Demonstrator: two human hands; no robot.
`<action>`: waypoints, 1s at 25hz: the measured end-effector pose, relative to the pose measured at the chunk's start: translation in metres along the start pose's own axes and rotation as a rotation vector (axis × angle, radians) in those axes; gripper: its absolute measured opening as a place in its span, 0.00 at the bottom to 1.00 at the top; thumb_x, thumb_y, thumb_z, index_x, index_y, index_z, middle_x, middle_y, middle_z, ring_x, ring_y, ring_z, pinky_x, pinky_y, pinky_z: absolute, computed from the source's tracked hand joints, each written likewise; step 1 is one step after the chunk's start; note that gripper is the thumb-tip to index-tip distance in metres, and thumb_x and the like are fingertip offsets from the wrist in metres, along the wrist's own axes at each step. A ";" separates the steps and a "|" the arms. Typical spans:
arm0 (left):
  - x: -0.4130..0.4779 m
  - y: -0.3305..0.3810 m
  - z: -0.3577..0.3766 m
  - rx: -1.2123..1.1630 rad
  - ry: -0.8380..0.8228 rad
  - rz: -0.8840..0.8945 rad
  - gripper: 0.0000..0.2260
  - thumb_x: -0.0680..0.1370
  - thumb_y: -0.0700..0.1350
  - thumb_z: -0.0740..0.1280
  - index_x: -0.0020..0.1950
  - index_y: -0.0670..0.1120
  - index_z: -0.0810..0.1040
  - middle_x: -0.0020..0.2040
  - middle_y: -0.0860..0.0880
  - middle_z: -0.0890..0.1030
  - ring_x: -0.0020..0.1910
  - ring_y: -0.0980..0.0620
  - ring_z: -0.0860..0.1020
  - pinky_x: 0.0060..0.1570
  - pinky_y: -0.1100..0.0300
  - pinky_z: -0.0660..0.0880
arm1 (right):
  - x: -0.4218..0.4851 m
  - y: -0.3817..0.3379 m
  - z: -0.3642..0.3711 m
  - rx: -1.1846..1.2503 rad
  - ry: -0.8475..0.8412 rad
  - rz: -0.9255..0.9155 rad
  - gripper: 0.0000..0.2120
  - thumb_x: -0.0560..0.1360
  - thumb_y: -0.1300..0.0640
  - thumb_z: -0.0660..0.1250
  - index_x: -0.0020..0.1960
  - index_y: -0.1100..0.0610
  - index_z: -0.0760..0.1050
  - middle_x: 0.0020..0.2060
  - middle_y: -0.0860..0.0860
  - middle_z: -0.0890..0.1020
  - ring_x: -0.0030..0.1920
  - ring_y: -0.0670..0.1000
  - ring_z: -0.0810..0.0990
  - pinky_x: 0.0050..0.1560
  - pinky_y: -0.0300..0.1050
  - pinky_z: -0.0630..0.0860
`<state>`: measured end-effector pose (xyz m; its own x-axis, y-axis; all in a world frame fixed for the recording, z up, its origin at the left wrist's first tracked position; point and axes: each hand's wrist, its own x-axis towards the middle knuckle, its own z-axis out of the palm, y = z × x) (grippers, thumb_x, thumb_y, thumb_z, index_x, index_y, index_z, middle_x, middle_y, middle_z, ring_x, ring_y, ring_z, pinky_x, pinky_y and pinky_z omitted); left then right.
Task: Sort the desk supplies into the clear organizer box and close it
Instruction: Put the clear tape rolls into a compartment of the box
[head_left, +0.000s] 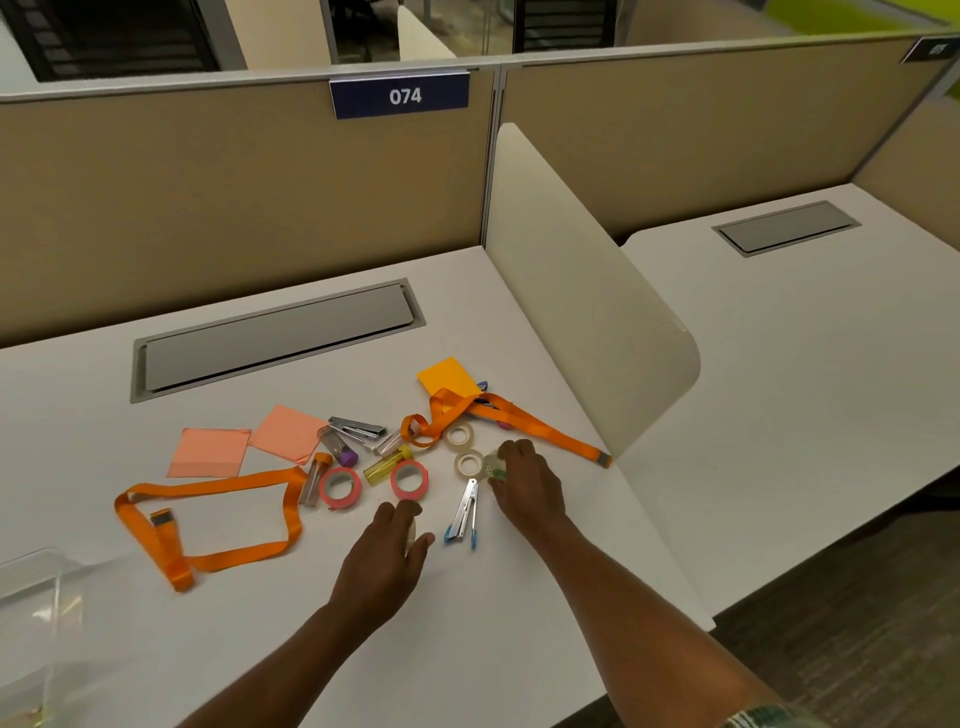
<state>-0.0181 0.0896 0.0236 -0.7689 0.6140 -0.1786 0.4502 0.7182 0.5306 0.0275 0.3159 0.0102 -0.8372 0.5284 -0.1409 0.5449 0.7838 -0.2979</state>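
— What does the right hand (527, 480) hold?
— Its fingers curl around a small clear tape roll (492, 466) on the desk (519, 623).
— And the left hand (387, 556)?
— Closed over something pale; what, I cannot tell. The clear organizer box (31, 597) sits far left.

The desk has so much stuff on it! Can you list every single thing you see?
Lanyards: two, orange; one front left, one back right.
Sticky note pads: three; two pink at left, one orange behind.
Tape rolls: four; two pink in the middle, two clear to their right.
Staplers: two, silver; one in the middle back, one with blue tips in front.
Small tubes: three; yellow, purple-capped, orange-capped.
Clear organizer box: one, far left edge.
Number sign: one, blue, reads 074, on the divider.
Hands: left mid-desk, curled over something pale; right closed on a small clear item.
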 end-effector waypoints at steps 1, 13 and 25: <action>-0.002 -0.001 -0.001 -0.001 -0.002 -0.003 0.17 0.79 0.57 0.61 0.66 0.54 0.66 0.61 0.51 0.74 0.50 0.55 0.75 0.45 0.66 0.75 | -0.002 -0.004 0.003 0.008 0.002 -0.024 0.19 0.77 0.50 0.68 0.65 0.54 0.70 0.58 0.53 0.76 0.55 0.54 0.78 0.49 0.46 0.78; -0.021 -0.005 -0.028 -0.387 -0.077 -0.265 0.14 0.81 0.59 0.57 0.55 0.50 0.72 0.51 0.49 0.78 0.43 0.53 0.76 0.41 0.61 0.74 | -0.025 -0.051 -0.007 0.687 0.149 0.250 0.08 0.79 0.54 0.67 0.54 0.58 0.79 0.47 0.53 0.85 0.48 0.53 0.83 0.43 0.38 0.77; -0.104 -0.093 -0.123 -1.418 0.105 -0.835 0.12 0.79 0.44 0.58 0.52 0.39 0.78 0.40 0.38 0.85 0.38 0.43 0.83 0.40 0.52 0.79 | -0.126 -0.248 0.011 1.427 -0.645 0.447 0.08 0.76 0.55 0.68 0.49 0.60 0.82 0.44 0.58 0.86 0.42 0.58 0.87 0.40 0.46 0.82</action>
<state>-0.0358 -0.0813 0.0952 -0.6225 0.1695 -0.7640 -0.7810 -0.0719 0.6204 -0.0027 0.0517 0.0918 -0.7126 0.1140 -0.6923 0.5603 -0.5015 -0.6592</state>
